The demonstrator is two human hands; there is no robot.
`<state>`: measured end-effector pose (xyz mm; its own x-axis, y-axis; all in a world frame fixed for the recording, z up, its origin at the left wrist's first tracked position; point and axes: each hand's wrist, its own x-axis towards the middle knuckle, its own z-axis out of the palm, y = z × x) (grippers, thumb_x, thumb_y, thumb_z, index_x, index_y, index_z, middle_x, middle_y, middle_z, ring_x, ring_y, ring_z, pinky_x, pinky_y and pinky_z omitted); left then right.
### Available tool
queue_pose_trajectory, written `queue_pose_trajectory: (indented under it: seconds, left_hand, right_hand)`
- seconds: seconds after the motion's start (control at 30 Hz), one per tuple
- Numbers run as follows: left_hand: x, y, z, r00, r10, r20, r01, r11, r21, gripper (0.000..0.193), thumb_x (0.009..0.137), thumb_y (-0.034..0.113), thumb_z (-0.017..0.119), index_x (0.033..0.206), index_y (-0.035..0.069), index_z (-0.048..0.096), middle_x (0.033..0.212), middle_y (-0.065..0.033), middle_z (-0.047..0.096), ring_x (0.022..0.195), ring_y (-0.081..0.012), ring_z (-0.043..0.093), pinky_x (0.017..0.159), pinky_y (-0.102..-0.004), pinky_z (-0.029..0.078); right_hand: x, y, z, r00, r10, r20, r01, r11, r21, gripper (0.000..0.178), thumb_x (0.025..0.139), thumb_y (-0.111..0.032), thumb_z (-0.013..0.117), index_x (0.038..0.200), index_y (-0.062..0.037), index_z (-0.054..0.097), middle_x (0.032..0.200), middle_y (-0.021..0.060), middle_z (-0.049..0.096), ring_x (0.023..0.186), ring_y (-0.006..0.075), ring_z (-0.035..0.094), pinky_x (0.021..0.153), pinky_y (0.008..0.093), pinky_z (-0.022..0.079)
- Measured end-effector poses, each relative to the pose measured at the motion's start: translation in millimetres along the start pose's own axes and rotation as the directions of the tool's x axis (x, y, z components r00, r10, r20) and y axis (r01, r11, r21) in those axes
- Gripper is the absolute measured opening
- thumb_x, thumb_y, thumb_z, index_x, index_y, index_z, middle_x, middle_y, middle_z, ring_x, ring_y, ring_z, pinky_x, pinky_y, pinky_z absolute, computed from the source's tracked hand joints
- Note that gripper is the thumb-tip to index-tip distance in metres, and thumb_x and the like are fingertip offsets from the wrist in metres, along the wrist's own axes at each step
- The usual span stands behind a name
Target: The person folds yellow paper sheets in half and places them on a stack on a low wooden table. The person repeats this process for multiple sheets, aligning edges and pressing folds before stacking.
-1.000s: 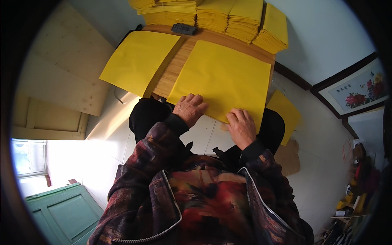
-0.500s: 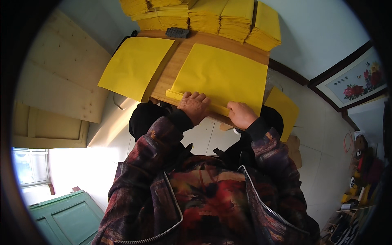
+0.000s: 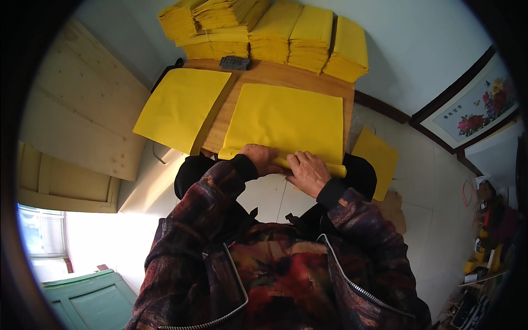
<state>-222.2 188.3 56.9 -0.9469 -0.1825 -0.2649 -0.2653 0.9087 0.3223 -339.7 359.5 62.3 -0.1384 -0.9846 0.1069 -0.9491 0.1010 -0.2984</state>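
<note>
A yellow sheet (image 3: 286, 118), felt-like in look, lies on the wooden table (image 3: 225, 113) and reaches its near edge. Along its near side runs a narrow folded or rolled strip. My left hand (image 3: 259, 158) closes over that strip left of its middle, with its fingertips partly hidden. Close beside it, my right hand (image 3: 309, 171) grips the same strip, fingers on top and thumb out of sight. To the right of that hand the strip's end sticks out. Another yellow sheet (image 3: 184, 104) lies to the left and overhangs the table's edge.
Stacks of folded yellow pieces (image 3: 269, 36) line the table's far side, with a dark grey block (image 3: 235, 63) in front of them. A yellow sheet (image 3: 377, 165) hangs or lies low at the right. Wooden panels (image 3: 82, 104) stand left; a framed flower picture (image 3: 467, 104) is at right.
My right hand has shifted left along the strip, closer to my left hand. The sheet sits slightly nearer to me. The whole view has tilted up a little.
</note>
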Motion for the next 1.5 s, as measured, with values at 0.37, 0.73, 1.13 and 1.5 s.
queue_pose_trajectory:
  seconds: [0.37, 0.73, 1.13, 1.5]
  left_hand:
    - [-14, 8, 13, 0.910, 0.147, -0.387, -0.098, 0.985, 0.142, 0.037, 0.073, 0.032, 0.074, 0.099, 0.012, 0.057, 0.094, -0.0090, 0.057, 0.095, -0.0291, 0.056, 0.082, -0.0429, 0.045]
    - [13, -7, -12, 0.989, 0.041, 0.140, -0.038, 0.999, -0.023, 0.051, 0.077, 0.056, 0.068, 0.100, 0.011, 0.067, 0.093, -0.0153, 0.069, 0.090, -0.0354, 0.066, 0.078, -0.0439, 0.051]
    - [17, -13, -15, 0.987, 0.055, 0.149, -0.052, 0.998, -0.023, 0.053, 0.075, 0.056, 0.071, 0.102, 0.010, 0.067, 0.090, -0.0148, 0.069, 0.087, -0.0344, 0.065, 0.077, -0.0426, 0.050]
    - [5, -5, 2, 0.992, 0.023, -0.121, -0.016, 0.998, 0.057, 0.057, 0.072, 0.055, 0.074, 0.104, 0.009, 0.063, 0.093, -0.0166, 0.068, 0.091, -0.0349, 0.065, 0.080, -0.0440, 0.051]
  right_hand:
    - [37, 35, -14, 0.904, -0.057, 0.423, -0.169, 0.862, 0.478, 0.038, 0.084, -0.037, 0.065, 0.093, -0.0006, 0.061, 0.087, 0.0213, 0.065, 0.086, 0.0368, 0.064, 0.075, 0.0432, 0.051]
    - [26, 14, -2, 0.961, 0.080, 0.266, -0.104, 0.992, 0.075, 0.038, 0.079, -0.035, 0.070, 0.092, 0.0003, 0.062, 0.089, 0.0211, 0.067, 0.088, 0.0373, 0.064, 0.076, 0.0446, 0.050]
    - [24, 16, -1, 0.998, -0.023, 0.065, 0.020, 0.999, 0.037, 0.036, 0.077, -0.030, 0.073, 0.093, -0.0013, 0.058, 0.089, 0.0205, 0.066, 0.086, 0.0371, 0.064, 0.075, 0.0456, 0.051]
    - [49, 35, -21, 0.892, -0.045, 0.450, -0.074, 0.967, 0.243, 0.041, 0.079, -0.034, 0.068, 0.099, 0.0025, 0.062, 0.094, 0.0215, 0.066, 0.093, 0.0379, 0.063, 0.081, 0.0428, 0.050]
